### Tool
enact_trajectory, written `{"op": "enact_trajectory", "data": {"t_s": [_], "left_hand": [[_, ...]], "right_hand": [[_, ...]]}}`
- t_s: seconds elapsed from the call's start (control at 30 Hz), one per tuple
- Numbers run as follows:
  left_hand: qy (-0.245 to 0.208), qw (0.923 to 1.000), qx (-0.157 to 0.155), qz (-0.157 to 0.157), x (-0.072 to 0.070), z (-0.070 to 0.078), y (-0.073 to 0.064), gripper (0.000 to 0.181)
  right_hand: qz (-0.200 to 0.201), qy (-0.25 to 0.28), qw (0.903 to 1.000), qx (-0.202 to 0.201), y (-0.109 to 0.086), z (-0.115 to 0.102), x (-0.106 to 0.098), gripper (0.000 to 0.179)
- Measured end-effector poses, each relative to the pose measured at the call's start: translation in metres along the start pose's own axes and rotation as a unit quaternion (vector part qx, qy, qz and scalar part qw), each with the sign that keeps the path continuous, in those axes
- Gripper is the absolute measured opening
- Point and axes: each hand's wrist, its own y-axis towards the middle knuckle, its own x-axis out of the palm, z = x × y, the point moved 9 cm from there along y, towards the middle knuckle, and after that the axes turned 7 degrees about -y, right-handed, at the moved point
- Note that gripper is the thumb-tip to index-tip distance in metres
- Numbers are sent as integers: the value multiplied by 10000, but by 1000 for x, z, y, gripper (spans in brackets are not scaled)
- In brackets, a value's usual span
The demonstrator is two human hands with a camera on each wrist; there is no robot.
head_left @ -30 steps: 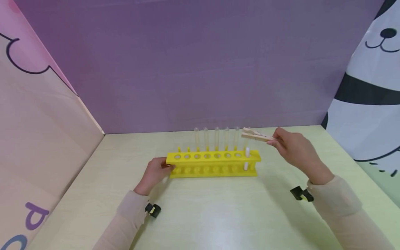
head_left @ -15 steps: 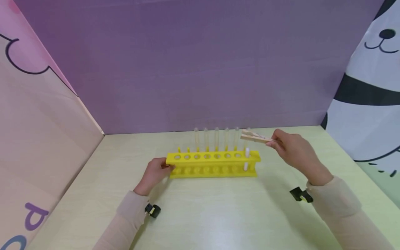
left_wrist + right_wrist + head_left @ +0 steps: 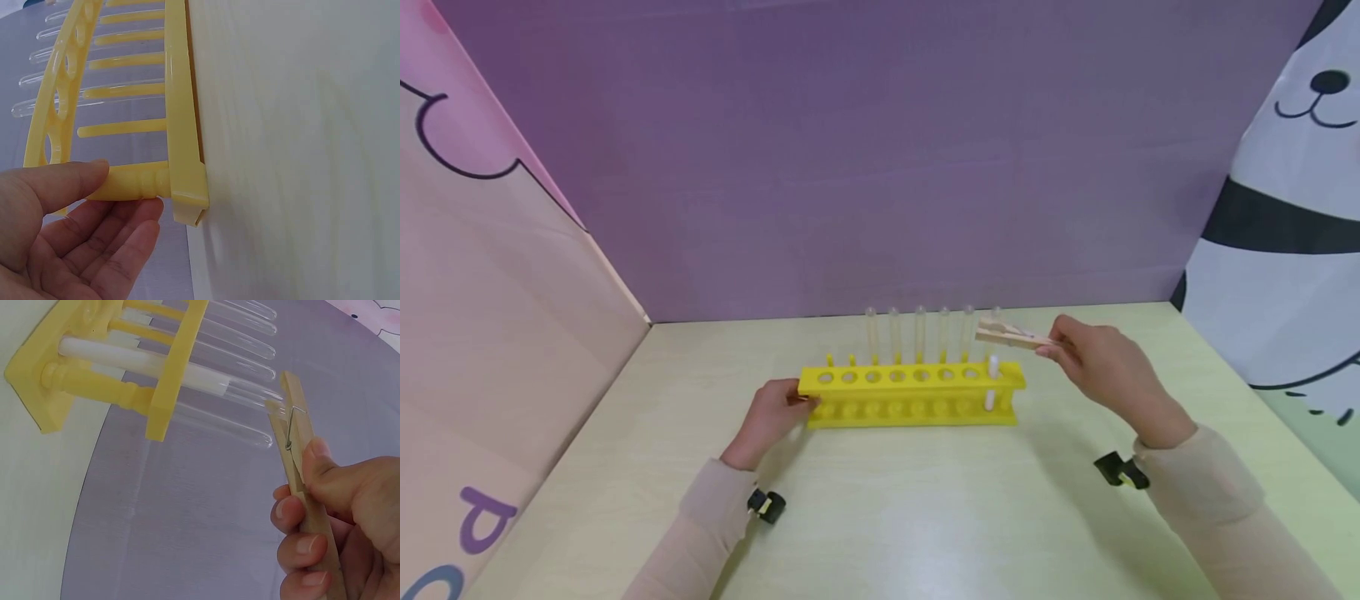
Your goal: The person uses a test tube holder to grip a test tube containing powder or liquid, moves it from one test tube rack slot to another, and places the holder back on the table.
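Note:
My left hand (image 3: 771, 417) grips the left end post of a yellow plastic test tube rack (image 3: 910, 377); the left wrist view shows the thumb (image 3: 69, 181) and fingers on either side of that post. My right hand (image 3: 1108, 367) holds a wooden test tube clamp (image 3: 1011, 335) by its handle. At the rack's right end, a clear test tube with white contents (image 3: 137, 361) stands in the last front hole. The clamp's tip is at this tube's clear upper end in the right wrist view. Whether its jaws bear on the glass I cannot tell.
Several clear test tubes (image 3: 921, 333) stand upside down on pegs along the rack's back. Two bare yellow pegs (image 3: 852, 359) are at the back left. The rack stands on a pale wooden table (image 3: 910, 508), with a purple backdrop (image 3: 880, 167) behind.
My right hand has lowered slightly, and the clamp's tip has come down a little and left. My left hand stays at the rack, which has not visibly moved.

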Motion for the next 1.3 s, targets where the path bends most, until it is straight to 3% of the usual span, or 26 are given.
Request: {"op": "enact_trajectory", "data": {"t_s": [0.5, 1.3], "left_hand": [[92, 10000, 9, -8, -1, -1, 0, 27], [-148, 9998, -151, -66, 1, -5, 2, 28]], "right_hand": [[-130, 60, 9999, 82, -2, 2, 8, 16], [-284, 138, 9995, 59, -10, 5, 27, 15]]}}
